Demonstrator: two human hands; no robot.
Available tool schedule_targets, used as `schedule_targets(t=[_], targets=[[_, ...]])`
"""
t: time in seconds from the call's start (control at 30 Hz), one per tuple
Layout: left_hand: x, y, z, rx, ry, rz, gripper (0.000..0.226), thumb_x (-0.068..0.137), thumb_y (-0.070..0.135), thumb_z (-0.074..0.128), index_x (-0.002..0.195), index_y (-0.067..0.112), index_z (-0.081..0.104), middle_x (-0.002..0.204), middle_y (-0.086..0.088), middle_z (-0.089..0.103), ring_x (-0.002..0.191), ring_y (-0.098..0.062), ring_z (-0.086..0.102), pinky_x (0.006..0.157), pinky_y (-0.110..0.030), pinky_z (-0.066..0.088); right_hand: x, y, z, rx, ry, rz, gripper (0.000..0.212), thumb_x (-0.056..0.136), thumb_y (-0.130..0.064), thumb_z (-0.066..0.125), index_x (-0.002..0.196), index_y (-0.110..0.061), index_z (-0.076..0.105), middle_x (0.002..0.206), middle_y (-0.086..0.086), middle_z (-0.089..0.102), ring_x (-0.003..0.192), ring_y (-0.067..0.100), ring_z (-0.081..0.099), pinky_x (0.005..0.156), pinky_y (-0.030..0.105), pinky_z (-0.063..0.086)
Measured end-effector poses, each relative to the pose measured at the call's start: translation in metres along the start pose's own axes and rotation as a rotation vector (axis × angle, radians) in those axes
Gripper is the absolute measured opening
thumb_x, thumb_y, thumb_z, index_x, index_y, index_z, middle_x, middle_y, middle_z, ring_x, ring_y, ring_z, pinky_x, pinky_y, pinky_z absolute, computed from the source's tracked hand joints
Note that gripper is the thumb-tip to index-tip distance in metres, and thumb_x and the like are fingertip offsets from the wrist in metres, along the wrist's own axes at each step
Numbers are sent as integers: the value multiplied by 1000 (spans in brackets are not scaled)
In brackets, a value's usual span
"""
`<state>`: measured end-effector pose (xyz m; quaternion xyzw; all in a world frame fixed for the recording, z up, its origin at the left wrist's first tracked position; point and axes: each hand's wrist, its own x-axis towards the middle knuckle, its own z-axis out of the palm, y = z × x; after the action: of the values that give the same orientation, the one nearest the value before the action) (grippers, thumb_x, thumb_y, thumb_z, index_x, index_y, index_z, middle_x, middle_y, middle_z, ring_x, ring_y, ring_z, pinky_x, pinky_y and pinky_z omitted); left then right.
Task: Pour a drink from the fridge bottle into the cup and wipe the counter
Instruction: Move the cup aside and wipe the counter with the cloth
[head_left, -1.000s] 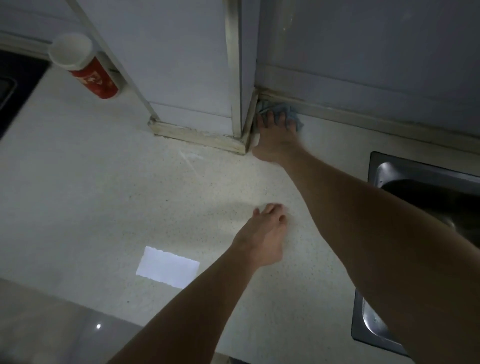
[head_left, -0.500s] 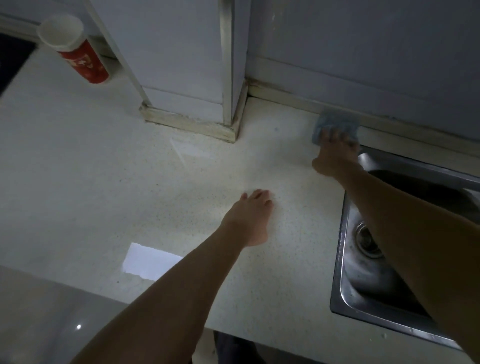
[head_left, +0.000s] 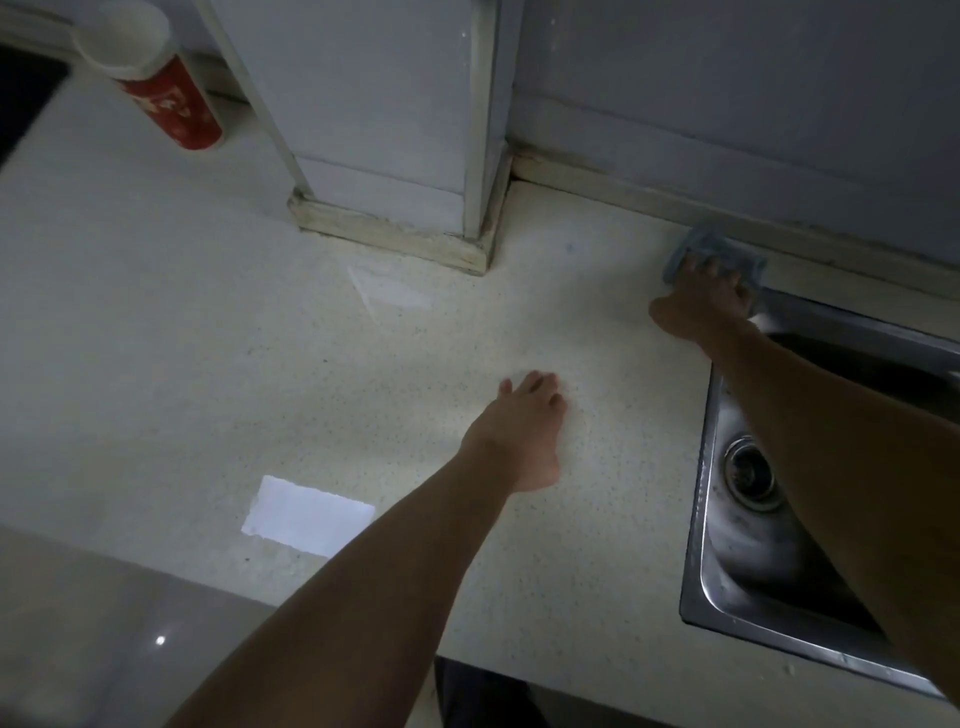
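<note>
Cloth (head_left: 712, 248) slid rightward to sink (head_left: 698, 545), under right hand (head_left: 701, 306).

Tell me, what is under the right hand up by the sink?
A blue cloth, pressed onto the counter by the right hand. Only the cloth's far edge shows beyond the hand; the rest of it, and the counter beneath, is covered.
</note>
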<state>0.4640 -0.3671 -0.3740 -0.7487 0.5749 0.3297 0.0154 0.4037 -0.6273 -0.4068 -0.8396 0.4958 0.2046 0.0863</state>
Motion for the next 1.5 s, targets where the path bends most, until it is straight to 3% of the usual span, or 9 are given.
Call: schedule_targets(t=[0.1,0.33,0.5,0.8,0.97,1.2,1.3,1.4,1.5], targets=[[3,-1,0,-2,15,4,63,92,19,55,149,0,35,160,-13,22,151,-29,14,125,-49,19,0,-20,-6,-11,4,-20,81,94,-36,48,154,-9,1,161,20,1,146,45,3,118,54,8],[0,1,4,52,36,2,67,93,22,56,152,2,30,161,-14,19,151,-30,13,125,-50,17,-2,-119,-13,-11,28,-274,81,93,-37,46,155,-14,-1,162,14,-2,148,39,-3,120,51,2],[3,2,9,86,77,-5,66,90,23,58,149,2,35,155,-14,29,146,-29,22,123,-52,23,-5,-173,-11,-32,65,-423,80,93,-43,43,155,-13,3,162,15,2,147,40,-1,119,53,1],[0,1,5,83,16,4,72,93,19,56,155,4,22,163,-14,13,152,-32,7,125,-51,13,-10,-139,1,-193,191,-518,83,88,-28,54,154,-19,5,162,9,5,148,34,4,120,47,7],[2,2,2,52,-6,11,66,88,15,57,149,0,35,159,-15,20,151,-32,12,125,-52,15,-22,-64,6,-157,185,-411,83,85,-17,58,153,-20,11,159,9,13,146,33,14,119,48,16],[-5,0,3,-82,34,4,69,86,10,57,151,0,34,162,-10,20,151,-28,12,126,-45,11,-53,23,18,-136,92,-227,88,79,-21,67,151,-16,16,154,14,22,139,41,24,111,58,29],[-10,-3,0,-115,65,4,66,90,10,55,151,1,35,163,-10,21,152,-27,13,125,-41,9,-62,15,22,-71,58,-136,83,83,-22,65,151,-12,17,152,20,23,137,43,27,110,58,29],[-19,-2,7,-122,122,2,62,94,11,53,152,3,33,161,-11,27,150,-27,21,123,-40,18,-64,-11,16,-14,17,-37,76,89,-23,57,151,-6,17,154,24,22,139,46,25,111,58,29],[-38,-1,25,-28,183,-18,60,94,17,52,149,2,36,155,-12,34,144,-29,30,119,-46,28,-66,-56,14,16,7,-107,78,93,-26,53,153,-9,7,160,19,7,146,42,8,119,52,14]])
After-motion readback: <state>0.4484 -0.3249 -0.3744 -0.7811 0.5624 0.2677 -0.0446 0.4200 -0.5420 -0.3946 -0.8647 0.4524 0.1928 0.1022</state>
